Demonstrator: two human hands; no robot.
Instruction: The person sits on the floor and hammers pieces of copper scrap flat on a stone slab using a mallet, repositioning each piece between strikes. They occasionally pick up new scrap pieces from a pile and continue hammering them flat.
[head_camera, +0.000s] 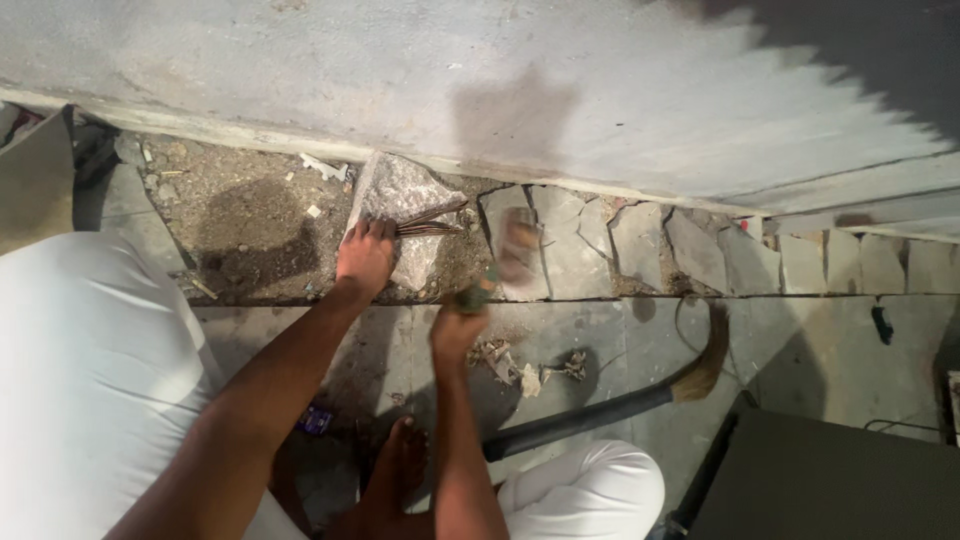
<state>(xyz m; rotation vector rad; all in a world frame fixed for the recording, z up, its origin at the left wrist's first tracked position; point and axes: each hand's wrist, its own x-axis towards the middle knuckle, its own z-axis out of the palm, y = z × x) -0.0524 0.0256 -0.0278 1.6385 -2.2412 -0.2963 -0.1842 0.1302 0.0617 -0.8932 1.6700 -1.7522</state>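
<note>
Stonework along the base of a wall (480, 90): the left hand (365, 255) presses flat on a rough grey stone (400, 200) that sits in a dirt trench, fingers spread over its near edge, next to a few thin dark rods (430, 225) lying across it. The right hand (455, 325) is closed round the handle of a hammer (515, 245), whose head is blurred, so it looks to be mid-swing just right of the stone. I judge the step in hand to be trimming or seating this stone to match the row of flat stones (640, 245) already laid to its right. The next blow calls for a firm hold with the left hand, kept well off the striking point, and a strike on the stone's right edge. The stone is roughly wedge-shaped, its long axis running from the near trench edge up toward the wall, its narrow end pointing at the wall. The hammer handle slants up and right from the fist. A bare foot (395, 470) rests on the paved floor (800, 350), and a curved tool (640, 395) lies near
</note>
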